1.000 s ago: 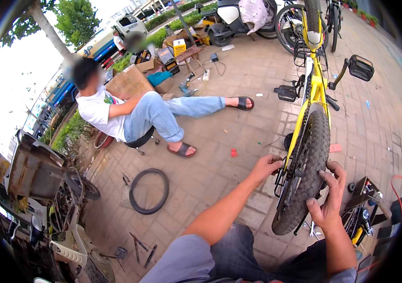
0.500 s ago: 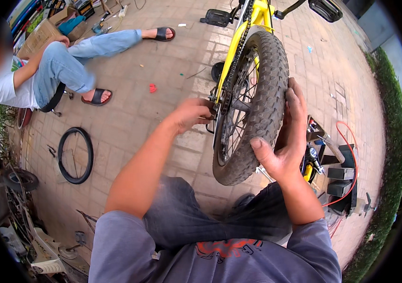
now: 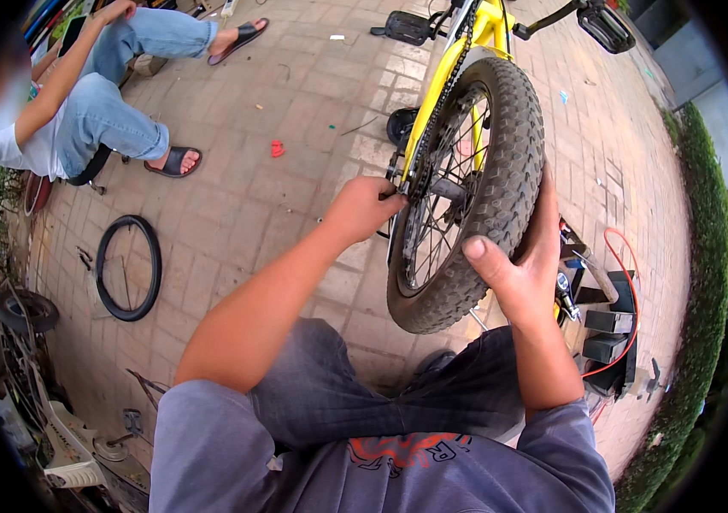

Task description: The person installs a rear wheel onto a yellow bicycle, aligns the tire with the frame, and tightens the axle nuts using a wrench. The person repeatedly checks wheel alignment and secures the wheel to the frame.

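Before me stands a yellow bicycle frame (image 3: 441,84) with a fat, knobbly wheel (image 3: 509,162) tipped toward me. A dark chain (image 3: 437,107) runs along its left side. My right hand (image 3: 528,267) grips the tyre from the right, thumb over the tread and the other fingers mostly hidden behind the sidewall. My left hand (image 3: 367,208) is closed at the axle end on the wheel's left side, its fingertips pinched by the frame end. What small part lies in that pinch is hidden. Black pedals (image 3: 409,28) show at the far end.
A person in jeans (image 3: 116,115) sits at the upper left, a phone in hand. A loose black tyre (image 3: 154,282) lies on the paving. Bike parts (image 3: 82,440) crowd the lower left. Tools, dark blocks (image 3: 607,321) and an orange hose (image 3: 636,291) lie right, near a hedge (image 3: 706,282).
My left hand has turned and its fingers have closed in at the axle end. My right hand has slipped further behind the tyre. The seated person has shifted, and a phone now shows.
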Action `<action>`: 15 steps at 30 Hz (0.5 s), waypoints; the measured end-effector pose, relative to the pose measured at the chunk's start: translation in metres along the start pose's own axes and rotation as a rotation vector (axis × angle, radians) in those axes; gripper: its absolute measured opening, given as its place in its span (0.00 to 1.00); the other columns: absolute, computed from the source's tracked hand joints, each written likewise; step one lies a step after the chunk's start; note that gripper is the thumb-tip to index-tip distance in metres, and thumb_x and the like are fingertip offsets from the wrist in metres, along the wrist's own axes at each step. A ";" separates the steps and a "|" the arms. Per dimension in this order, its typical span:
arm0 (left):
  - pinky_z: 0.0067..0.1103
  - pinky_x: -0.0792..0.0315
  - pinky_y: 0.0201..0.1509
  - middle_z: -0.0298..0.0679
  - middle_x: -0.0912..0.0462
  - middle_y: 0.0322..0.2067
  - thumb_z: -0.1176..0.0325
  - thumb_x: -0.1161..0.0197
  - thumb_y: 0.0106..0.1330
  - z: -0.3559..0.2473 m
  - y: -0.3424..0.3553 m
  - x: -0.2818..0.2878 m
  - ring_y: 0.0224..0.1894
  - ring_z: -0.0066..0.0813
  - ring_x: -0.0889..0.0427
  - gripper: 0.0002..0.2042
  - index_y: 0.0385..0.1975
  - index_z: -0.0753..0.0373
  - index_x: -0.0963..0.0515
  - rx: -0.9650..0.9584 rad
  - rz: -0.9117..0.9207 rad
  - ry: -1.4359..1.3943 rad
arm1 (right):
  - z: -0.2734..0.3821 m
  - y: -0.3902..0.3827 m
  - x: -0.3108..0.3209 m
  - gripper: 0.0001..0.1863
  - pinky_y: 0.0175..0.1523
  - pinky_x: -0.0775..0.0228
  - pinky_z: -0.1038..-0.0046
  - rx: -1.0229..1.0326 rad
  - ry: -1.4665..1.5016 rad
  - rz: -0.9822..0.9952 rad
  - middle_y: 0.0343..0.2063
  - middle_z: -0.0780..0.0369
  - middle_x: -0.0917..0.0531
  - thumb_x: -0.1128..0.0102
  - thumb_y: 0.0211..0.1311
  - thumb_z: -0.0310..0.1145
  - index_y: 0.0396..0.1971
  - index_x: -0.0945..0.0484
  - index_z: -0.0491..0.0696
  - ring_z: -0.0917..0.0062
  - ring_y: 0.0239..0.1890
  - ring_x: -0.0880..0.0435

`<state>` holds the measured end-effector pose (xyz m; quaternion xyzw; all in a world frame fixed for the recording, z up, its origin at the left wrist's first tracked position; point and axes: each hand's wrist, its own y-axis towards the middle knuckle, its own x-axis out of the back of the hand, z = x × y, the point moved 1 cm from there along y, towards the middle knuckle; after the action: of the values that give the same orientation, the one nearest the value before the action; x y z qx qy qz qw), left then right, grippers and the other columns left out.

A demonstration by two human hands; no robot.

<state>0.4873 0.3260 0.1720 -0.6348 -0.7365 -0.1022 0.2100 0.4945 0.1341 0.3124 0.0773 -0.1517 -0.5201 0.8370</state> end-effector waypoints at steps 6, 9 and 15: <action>0.32 0.33 0.26 0.53 0.26 0.17 0.64 0.38 0.57 -0.014 -0.010 -0.004 0.20 0.45 0.26 0.12 0.26 0.69 0.21 -0.098 -0.180 0.199 | 0.001 0.014 -0.005 0.55 0.61 0.41 0.69 -0.034 0.116 -0.058 0.55 0.50 0.33 0.29 0.40 0.38 0.63 0.54 0.33 0.68 0.56 0.31; 0.34 0.33 0.28 0.54 0.25 0.19 0.65 0.39 0.57 -0.015 -0.009 -0.008 0.22 0.50 0.26 0.11 0.25 0.69 0.22 -0.086 -0.207 0.183 | 0.001 0.022 -0.003 0.52 0.60 0.39 0.69 -0.052 0.141 -0.104 0.53 0.51 0.31 0.29 0.39 0.36 0.62 0.50 0.32 0.69 0.53 0.29; 0.39 0.32 0.31 0.56 0.24 0.22 0.67 0.40 0.58 -0.011 -0.006 -0.009 0.27 0.56 0.24 0.10 0.24 0.70 0.23 -0.020 -0.154 0.070 | -0.007 0.016 -0.011 0.53 0.61 0.40 0.70 0.102 0.169 -0.131 0.54 0.50 0.32 0.29 0.40 0.36 0.62 0.53 0.30 0.69 0.54 0.30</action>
<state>0.4845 0.3126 0.1783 -0.5742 -0.7744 -0.1476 0.2208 0.5054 0.1505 0.3087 0.1730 -0.1013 -0.5571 0.8059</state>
